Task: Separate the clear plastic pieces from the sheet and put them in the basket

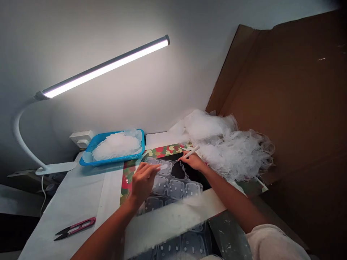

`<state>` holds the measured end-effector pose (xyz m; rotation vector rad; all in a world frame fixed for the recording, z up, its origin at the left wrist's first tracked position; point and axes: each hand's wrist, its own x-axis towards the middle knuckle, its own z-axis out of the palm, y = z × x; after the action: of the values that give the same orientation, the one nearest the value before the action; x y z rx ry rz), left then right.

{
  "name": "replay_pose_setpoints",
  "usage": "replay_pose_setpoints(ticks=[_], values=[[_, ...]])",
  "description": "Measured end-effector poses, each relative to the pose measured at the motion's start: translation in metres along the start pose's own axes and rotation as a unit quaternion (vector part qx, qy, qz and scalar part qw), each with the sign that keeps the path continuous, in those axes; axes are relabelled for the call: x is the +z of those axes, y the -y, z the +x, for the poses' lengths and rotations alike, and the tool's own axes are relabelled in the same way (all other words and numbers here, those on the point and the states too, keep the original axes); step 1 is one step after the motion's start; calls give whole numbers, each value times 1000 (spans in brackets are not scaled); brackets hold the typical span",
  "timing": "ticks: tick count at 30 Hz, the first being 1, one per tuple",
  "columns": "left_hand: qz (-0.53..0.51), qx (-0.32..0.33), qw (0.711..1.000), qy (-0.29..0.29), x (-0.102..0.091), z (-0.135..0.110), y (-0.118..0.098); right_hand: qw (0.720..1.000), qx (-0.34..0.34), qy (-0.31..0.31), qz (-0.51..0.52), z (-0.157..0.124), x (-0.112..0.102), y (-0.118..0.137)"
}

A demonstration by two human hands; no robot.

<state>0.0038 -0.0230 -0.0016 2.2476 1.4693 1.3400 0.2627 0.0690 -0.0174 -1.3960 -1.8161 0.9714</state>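
My right hand (192, 160) is closed around a white pen-shaped tool (191, 152), its tip down at the edge of a clear sheet of moulded pieces (175, 189). Beside that tip is an irregular gap in the sheet, with the dark surface showing through. My left hand (145, 179) is over the sheet's left part, fingers drawn together in a pinch. Whatever it may hold is too small to make out. A pale translucent strip (173, 224) crosses the sheet nearer to me.
A blue basket (116, 159) of translucent pieces stands back left. Clear scraps (238, 151) are heaped at right, before a tall cardboard panel (287, 90). Pink-handled thread snips (76, 228) lie front left. A lit lamp (108, 66) arches above the table.
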Motion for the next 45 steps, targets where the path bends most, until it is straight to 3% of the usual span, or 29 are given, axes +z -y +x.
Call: replay_pose_setpoints(ticks=[3,6,8,11,15,31,36,38,40,42,45], values=[[-39,-109,993,7,-19,6,11,999,-1,-38,37,1,-8,5],[2,-169,979,116,-24,5,16,993,-51,-93,54,-6,1,20],[90,-143,968,186,-19,-3,14,994,-94,-38,51,-16,19,30],[206,-66,944,248,-9,-20,8,986,-150,74,17,-33,51,36],[272,-16,910,312,-4,-36,9,982,-176,74,-11,-41,71,34],[290,-9,892,347,-6,-38,11,971,-201,81,-98,-39,74,29],[289,-17,887,359,-4,-38,12,929,-296,61,-215,-40,85,26],[291,-28,885,361,-3,-39,12,922,-308,33,-234,-36,83,22],[286,-38,886,363,-4,-40,12,940,-274,-30,-202,-30,69,15],[274,-48,889,364,-6,-40,12,962,-192,-126,-146,-24,46,7],[243,-65,898,361,-9,-33,13,966,-70,-240,-59,-21,14,-1]])
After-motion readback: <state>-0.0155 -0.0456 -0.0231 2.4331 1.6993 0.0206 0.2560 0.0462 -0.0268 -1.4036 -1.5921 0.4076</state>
